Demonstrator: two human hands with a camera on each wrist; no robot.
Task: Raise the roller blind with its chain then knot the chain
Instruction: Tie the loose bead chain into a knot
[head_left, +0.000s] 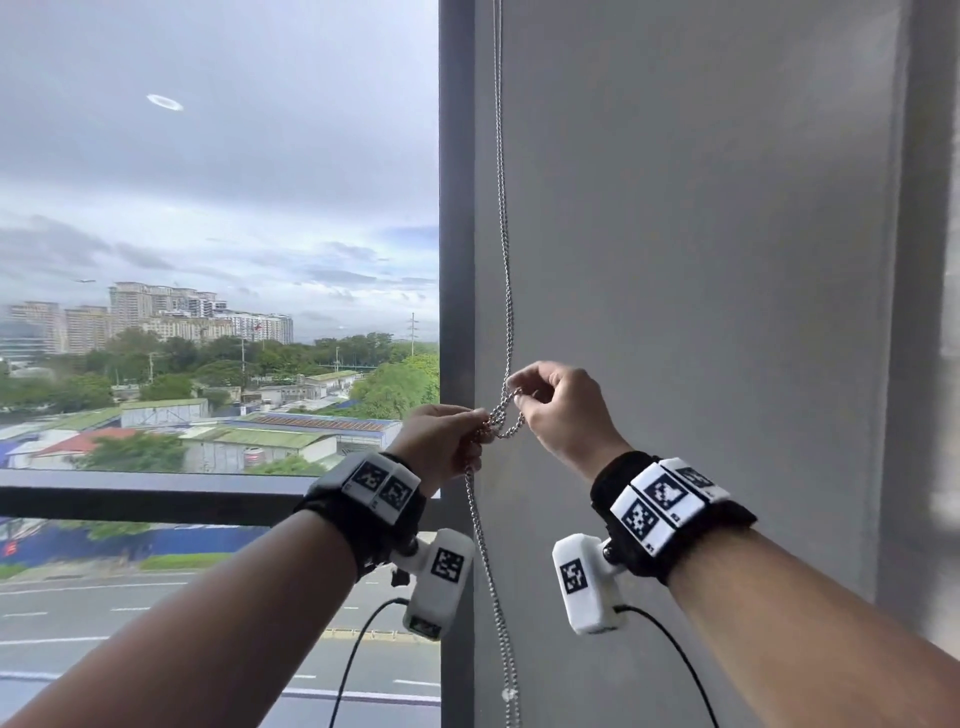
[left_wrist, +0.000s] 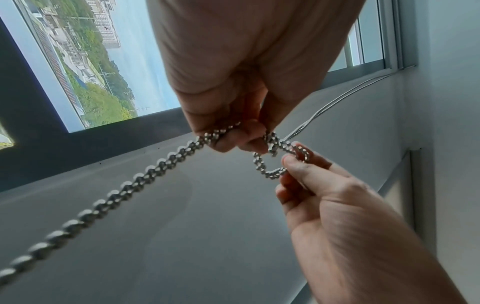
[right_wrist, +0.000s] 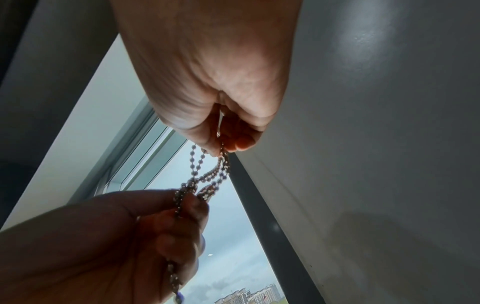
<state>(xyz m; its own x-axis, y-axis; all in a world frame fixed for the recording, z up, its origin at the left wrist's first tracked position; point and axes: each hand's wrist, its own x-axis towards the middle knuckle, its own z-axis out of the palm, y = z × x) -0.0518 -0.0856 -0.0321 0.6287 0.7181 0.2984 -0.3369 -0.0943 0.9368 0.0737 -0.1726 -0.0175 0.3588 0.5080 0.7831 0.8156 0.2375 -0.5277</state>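
Observation:
A silver bead chain (head_left: 503, 234) hangs doubled along the grey wall beside the window frame. At about chest height it crosses into a small loop (head_left: 506, 423) between my hands. My left hand (head_left: 445, 441) pinches the chain at the crossing, with the doubled tail (head_left: 485, 561) falling below it. My right hand (head_left: 558, 402) pinches the loop's upper right end. In the left wrist view the left hand (left_wrist: 241, 131) holds the chain (left_wrist: 135, 181) and the right hand (left_wrist: 309, 176) pinches the loop (left_wrist: 267, 170). In the right wrist view the chain (right_wrist: 207, 176) runs from the right hand (right_wrist: 221, 139) to the left hand (right_wrist: 182, 216). The blind itself is out of view.
A dark vertical window frame (head_left: 456, 208) stands just left of the chain, with glass (head_left: 208, 208) and a horizontal rail (head_left: 156, 493) beyond. The grey wall (head_left: 701, 260) fills the right side. Cables (head_left: 358, 654) hang from the wrist cameras.

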